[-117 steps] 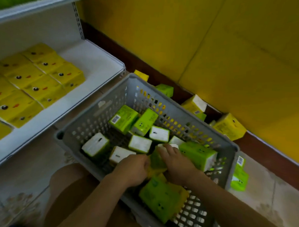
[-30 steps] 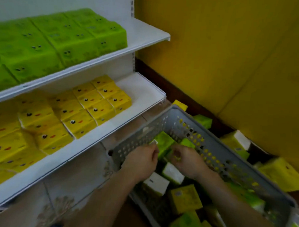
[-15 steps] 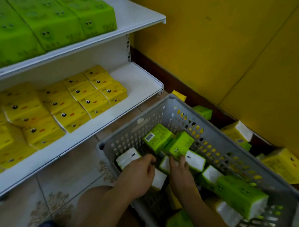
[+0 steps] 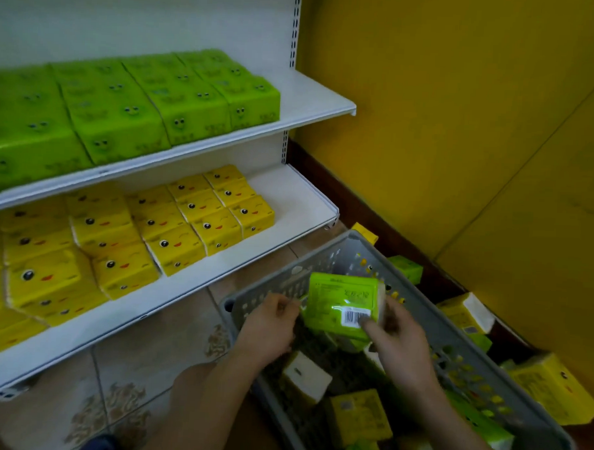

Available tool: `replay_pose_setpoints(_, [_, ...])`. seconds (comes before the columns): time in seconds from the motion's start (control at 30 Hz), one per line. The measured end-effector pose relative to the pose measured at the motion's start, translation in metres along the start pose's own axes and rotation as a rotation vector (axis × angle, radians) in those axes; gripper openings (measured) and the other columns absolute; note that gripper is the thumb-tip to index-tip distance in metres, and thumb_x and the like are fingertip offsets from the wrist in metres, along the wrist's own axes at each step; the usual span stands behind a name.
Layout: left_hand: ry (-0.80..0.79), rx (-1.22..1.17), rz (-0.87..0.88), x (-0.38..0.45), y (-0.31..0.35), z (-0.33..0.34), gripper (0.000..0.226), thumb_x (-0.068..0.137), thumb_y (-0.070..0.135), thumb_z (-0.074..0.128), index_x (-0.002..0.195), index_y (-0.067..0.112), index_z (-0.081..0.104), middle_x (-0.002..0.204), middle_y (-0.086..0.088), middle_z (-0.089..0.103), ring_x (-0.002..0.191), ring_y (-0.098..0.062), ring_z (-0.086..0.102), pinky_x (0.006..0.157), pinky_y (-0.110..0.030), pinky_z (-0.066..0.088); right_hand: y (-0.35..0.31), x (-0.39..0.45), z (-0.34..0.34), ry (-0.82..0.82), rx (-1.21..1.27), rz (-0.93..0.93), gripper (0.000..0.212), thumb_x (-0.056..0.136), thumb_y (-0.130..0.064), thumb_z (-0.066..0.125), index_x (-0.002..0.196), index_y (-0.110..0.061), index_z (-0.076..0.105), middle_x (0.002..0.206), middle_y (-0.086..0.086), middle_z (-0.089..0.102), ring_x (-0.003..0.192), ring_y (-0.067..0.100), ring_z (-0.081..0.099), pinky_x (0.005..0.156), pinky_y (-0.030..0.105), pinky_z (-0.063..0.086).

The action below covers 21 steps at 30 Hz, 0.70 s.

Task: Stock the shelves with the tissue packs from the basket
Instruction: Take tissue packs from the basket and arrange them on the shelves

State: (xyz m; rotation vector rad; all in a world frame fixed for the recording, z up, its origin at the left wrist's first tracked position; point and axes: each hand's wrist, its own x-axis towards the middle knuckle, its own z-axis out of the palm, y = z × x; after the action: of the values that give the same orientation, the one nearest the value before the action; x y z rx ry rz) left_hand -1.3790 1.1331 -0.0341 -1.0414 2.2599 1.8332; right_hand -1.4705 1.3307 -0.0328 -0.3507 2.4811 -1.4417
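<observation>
A green tissue pack [image 4: 341,303] with a barcode label is held above the grey basket [image 4: 467,354]. My right hand [image 4: 397,345] grips its right end, thumb on the barcode. My left hand [image 4: 270,329] holds its left end, fingers curled at the edge. Below them in the basket lie more packs, green, yellow and white-ended [image 4: 304,378]. The upper shelf [image 4: 314,106] carries rows of green packs [image 4: 178,100]. The lower shelf [image 4: 290,200] carries yellow packs [image 4: 186,226], with bare white room at its right end.
Loose yellow and green packs [image 4: 554,389] lie on the floor between the basket and the yellow wall [image 4: 463,130]. A brown skirting runs along the wall's foot. Patterned floor tiles [image 4: 140,354] show in front of the shelf. My knee is at the bottom.
Both hands were reaching among the packs in the basket. Now they have lifted one green pack up out of the pile, and the view has tilted up toward the shelves.
</observation>
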Motion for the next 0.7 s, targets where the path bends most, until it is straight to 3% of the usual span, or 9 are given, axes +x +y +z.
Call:
replay_pose_setpoints(0.1, [-0.007,-0.282,-0.110,-0.014,0.036,-0.010,0.049,0.093,0.063,0.043,0.112,0.021,0.061,0.094,-0.007,0.072,0.071,-0.022,0.073,0.058,-0.033,0.057,-0.036,-0.001,-0.008,-0.106,0.118,-0.094,0.064,0.072,-0.050,0.067,0.132,-0.032,0.056,0.122,-0.010,0.066,0.114,0.010,0.061,0.096,0.047,0.051])
replay_pose_setpoints(0.2, [-0.089,-0.538,-0.166,-0.029,0.068,-0.032,0.071,0.079,0.081,0.044,0.114,0.023,0.064,0.103,-0.010,0.073,0.082,-0.027,0.075,0.066,-0.039,0.060,-0.070,-0.003,-0.011,-0.160,-0.019,-0.344,0.068,0.080,-0.022,0.074,0.138,-0.040,0.042,0.145,-0.020,0.039,0.135,0.009,0.041,0.104,0.041,0.045])
replay_pose_setpoints(0.3, [-0.149,-0.685,-0.073,-0.042,0.089,-0.061,0.053,0.082,0.065,0.059,0.118,0.027,0.064,0.113,-0.010,0.072,0.094,-0.032,0.073,0.080,-0.049,0.059,-0.102,-0.002,-0.011,-0.084,-0.184,-0.778,0.064,0.076,0.002,0.067,0.122,-0.038,0.049,0.151,-0.012,0.026,0.143,0.017,0.030,0.104,0.042,0.043])
replay_pose_setpoints(0.37, [-0.111,-0.714,0.029,-0.049,0.098,-0.076,0.042,0.087,0.045,0.066,0.123,0.024,0.063,0.116,-0.008,0.072,0.099,-0.031,0.071,0.081,-0.051,0.059,-0.119,-0.001,-0.005,-0.056,-0.223,-0.911,0.065,0.080,0.009,0.063,0.122,-0.040,0.051,0.158,-0.004,0.017,0.140,0.032,0.035,0.099,0.049,0.047])
replay_pose_setpoints(0.43, [-0.024,-0.746,0.108,-0.054,0.101,-0.089,0.035,0.089,0.028,0.069,0.122,0.022,0.062,0.113,-0.009,0.072,0.098,-0.030,0.071,0.077,-0.049,0.059,-0.133,0.001,0.000,-0.087,-0.208,-0.956,0.060,0.090,0.003,0.055,0.130,-0.041,0.050,0.160,-0.002,0.014,0.139,0.034,0.037,0.096,0.045,0.050])
replay_pose_setpoints(0.53, [0.122,-0.742,0.211,-0.058,0.105,-0.114,0.034,0.082,0.020,0.074,0.114,0.029,0.065,0.116,-0.009,0.069,0.101,-0.028,0.070,0.077,-0.051,0.059,-0.155,0.004,0.005,-0.126,-0.050,-0.939,0.050,0.094,-0.006,0.048,0.136,-0.032,0.052,0.159,-0.004,0.020,0.145,0.021,0.030,0.101,0.027,0.046])
replay_pose_setpoints(0.63, [0.231,-0.737,0.309,-0.064,0.109,-0.138,0.039,0.079,0.017,0.074,0.115,0.027,0.063,0.114,-0.006,0.069,0.100,-0.025,0.068,0.085,-0.052,0.057,-0.188,0.010,0.020,-0.194,0.144,-0.785,0.044,0.098,-0.029,0.055,0.138,-0.040,0.043,0.150,-0.019,0.030,0.136,0.009,0.042,0.093,0.028,0.052])
replay_pose_setpoints(0.7, [0.329,-0.730,0.355,-0.070,0.112,-0.150,0.033,0.086,0.012,0.070,0.115,0.024,0.059,0.112,-0.003,0.068,0.095,-0.021,0.068,0.078,-0.046,0.058,-0.207,0.014,0.042,-0.301,0.155,-0.725,0.053,0.092,-0.046,0.060,0.139,-0.051,0.035,0.146,-0.022,0.033,0.128,0.007,0.051,0.091,0.031,0.055])
